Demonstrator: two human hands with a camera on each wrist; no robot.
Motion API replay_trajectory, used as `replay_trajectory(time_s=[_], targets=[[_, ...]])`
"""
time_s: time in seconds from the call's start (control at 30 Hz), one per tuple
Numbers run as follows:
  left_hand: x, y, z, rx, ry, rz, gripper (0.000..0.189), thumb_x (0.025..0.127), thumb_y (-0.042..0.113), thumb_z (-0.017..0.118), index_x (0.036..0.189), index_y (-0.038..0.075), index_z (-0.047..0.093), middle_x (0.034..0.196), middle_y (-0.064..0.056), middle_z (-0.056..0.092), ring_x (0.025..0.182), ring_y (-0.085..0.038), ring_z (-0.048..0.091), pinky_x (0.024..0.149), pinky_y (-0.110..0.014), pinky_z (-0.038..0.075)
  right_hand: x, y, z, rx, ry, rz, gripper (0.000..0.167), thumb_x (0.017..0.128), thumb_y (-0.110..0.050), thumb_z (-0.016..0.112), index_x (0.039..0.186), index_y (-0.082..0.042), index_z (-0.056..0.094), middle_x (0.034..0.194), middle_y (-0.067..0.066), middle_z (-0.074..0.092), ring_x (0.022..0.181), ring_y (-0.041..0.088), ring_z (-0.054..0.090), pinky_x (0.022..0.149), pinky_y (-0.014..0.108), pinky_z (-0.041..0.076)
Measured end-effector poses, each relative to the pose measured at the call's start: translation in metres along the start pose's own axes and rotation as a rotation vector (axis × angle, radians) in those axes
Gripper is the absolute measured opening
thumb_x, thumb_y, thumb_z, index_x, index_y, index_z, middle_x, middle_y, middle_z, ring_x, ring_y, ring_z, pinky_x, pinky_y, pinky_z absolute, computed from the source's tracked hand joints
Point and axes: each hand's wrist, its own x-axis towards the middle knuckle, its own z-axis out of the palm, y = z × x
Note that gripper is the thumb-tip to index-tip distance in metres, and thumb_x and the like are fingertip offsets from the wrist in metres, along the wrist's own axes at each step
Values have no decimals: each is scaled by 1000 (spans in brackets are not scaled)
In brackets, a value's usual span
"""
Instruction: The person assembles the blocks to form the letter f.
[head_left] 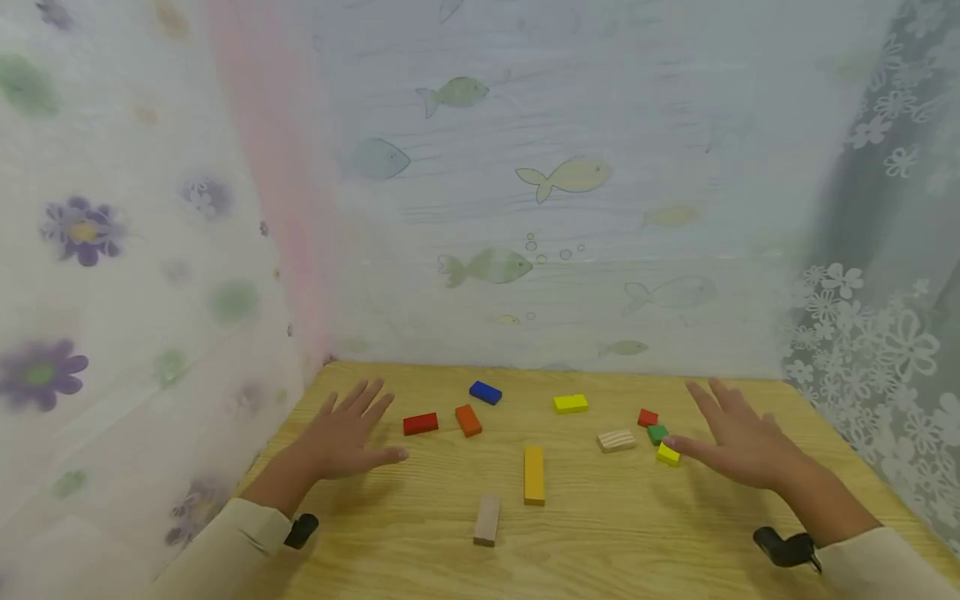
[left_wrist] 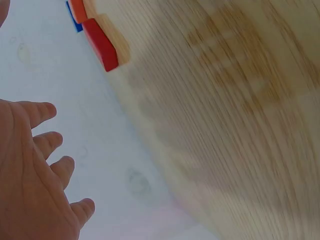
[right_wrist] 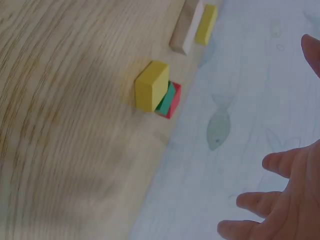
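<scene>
The person's left hand is positioned above the left side of the wood-grain tabletop, its fingers extended and spread apart. The nearest item is a red rectangular block, located just beyond the thumb side of this hand. An orange rectangular block lies beside the red rectangular block, with a blue rectangular block farther back.

The right hand is positioned above the right side, its fingers likewise straight and apart. Its thumb overlaps a small yellow block in the head view; the right wrist view shows that block separate from the fingers. A small green block and a small red block continue the row toward the rear edge. Contact between these three units cannot be confirmed.

To the left of the row lies a pale block with striped grain; a flat yellow rectangular block lies behind it. Centrally, a long yellow-orange block points away from the person. A plain beige block lies nearest the person, slightly left of the long yellow-orange block.
</scene>
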Motion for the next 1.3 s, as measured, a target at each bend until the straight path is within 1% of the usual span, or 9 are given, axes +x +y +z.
replay_trajectory(time_s=[0.13,0.23,0.4,0.63,0.73,0.9,1.0,1.13,1.3], targets=[[2,9,2,-18,-1,10,106,88,87,44,166,18,25,174,-9,14,160,-40,14,121,-73,13,3,-7,8,25,7,-21,102,96,-68,59,168,-13,11,167,35,11,147,66,12,96,92,9],[3,15,3,-50,21,26,105,89,86,47,166,18,26,174,-9,16,159,-40,15,121,-73,13,5,-13,17,45,9,-30,101,95,-69,59,168,-15,13,167,33,13,148,65,13,97,91,9],[7,27,5,-95,28,59,105,88,85,51,166,20,25,174,-7,17,160,-38,13,121,-73,12,9,-25,28,66,19,-48,101,94,-72,58,167,-14,18,168,30,16,149,61,16,101,90,12],[13,45,10,-181,-22,77,105,86,83,57,166,23,25,173,-3,21,161,-35,9,124,-68,5,14,-37,40,138,20,-87,100,96,-70,58,167,-13,16,170,27,12,151,58,19,104,83,29],[14,53,13,-231,-56,85,107,84,82,60,166,24,26,173,-5,21,161,-34,9,125,-67,4,16,-41,45,178,22,-103,99,97,-66,59,167,-12,16,168,26,19,149,55,27,104,78,35],[14,64,18,-310,-100,119,112,80,83,64,166,20,27,172,-9,22,161,-34,13,125,-66,8,23,-49,52,206,46,-119,96,96,-64,62,164,-7,24,158,24,37,136,44,50,102,67,45],[16,71,23,-340,-119,148,115,79,84,65,166,19,27,172,-7,24,160,-32,19,124,-66,15,26,-54,54,204,53,-132,93,96,-62,64,163,-7,28,156,25,40,135,44,51,102,66,46],[19,78,28,-364,-138,185,112,78,82,68,164,21,32,170,-3,31,157,-31,28,121,-67,24,30,-61,58,206,57,-161,92,95,-61,66,162,-7,31,155,26,42,137,46,48,104,67,44],[18,88,29,-413,-171,198,107,77,78,73,162,23,37,166,1,38,154,-29,34,120,-60,32,36,-66,63,239,32,-168,93,93,-60,70,161,-7,33,151,24,46,127,40,56,98,61,50]])
